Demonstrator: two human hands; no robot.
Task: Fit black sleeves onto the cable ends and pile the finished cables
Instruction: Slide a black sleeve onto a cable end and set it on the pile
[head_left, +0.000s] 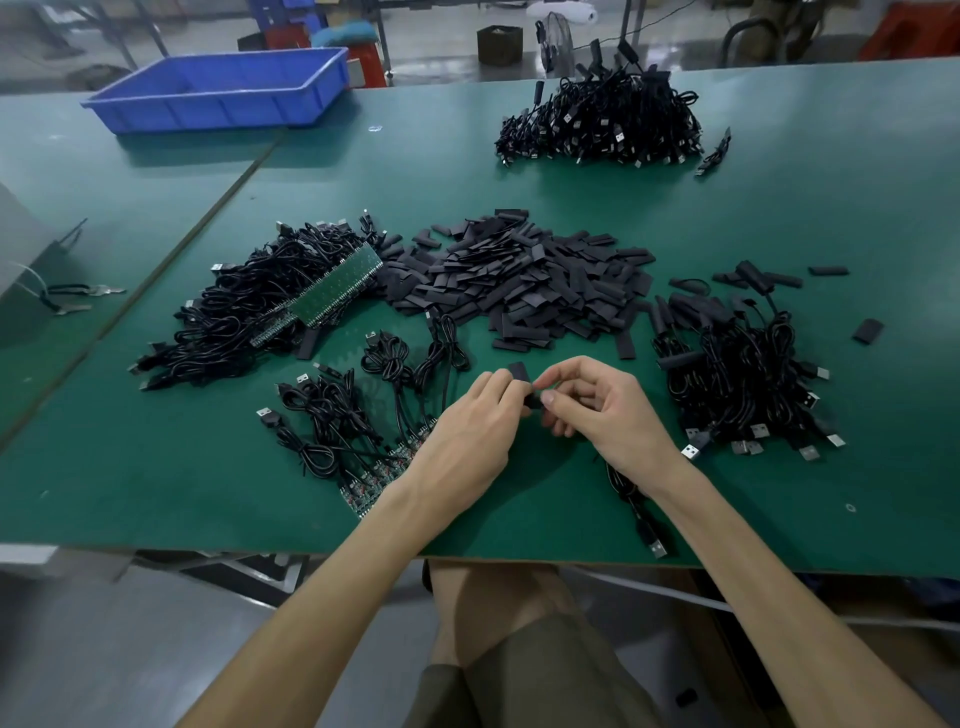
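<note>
My left hand (475, 431) and my right hand (597, 410) meet over the front middle of the green table (519, 509), both pinching one black sleeve (521, 375) between their fingertips. A black cable (640, 512) runs from under my right hand to a USB plug near the table's front edge. Loose black sleeves (524, 280) lie heaped just beyond my hands. Cables with bare green circuit boards (358, 441) fan out left of my left hand. Sleeved cables (737, 374) are piled to the right.
A bigger heap of cables with green boards (260, 312) lies at the left. Another cable pile (602, 119) sits at the far back. A blue plastic bin (223, 88) stands at the back left. Pliers (78, 296) rest at the far left edge.
</note>
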